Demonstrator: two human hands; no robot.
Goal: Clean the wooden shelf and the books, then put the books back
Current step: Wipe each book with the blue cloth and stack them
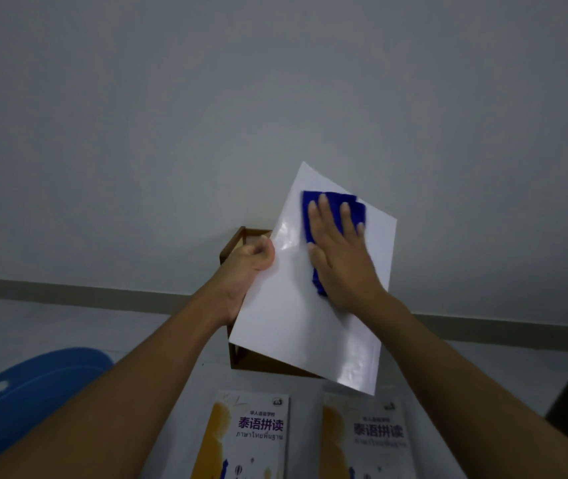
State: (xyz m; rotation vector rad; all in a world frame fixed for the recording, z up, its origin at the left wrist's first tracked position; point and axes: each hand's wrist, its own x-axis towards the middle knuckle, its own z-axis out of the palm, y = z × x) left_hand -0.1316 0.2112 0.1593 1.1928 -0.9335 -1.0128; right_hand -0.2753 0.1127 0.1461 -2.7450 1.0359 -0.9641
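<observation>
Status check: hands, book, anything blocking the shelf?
Left hand grips white book edge. Right hand presses blue cloth flat on cover. Wooden shelf behind book; two books lie before it.

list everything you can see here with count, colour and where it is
held book: 1, plain white glossy cover showing, raised in front of the shelf
cloth: 1, blue, pressed flat on the held book
wooden shelf: 1, brown, against the wall, mostly hidden behind the held book
books lying flat: 2, white and yellow covers, side by side at the bottom
stool: 1, blue, lower left
left hand: grips the held book's left edge
right hand: flat on the cloth
</observation>
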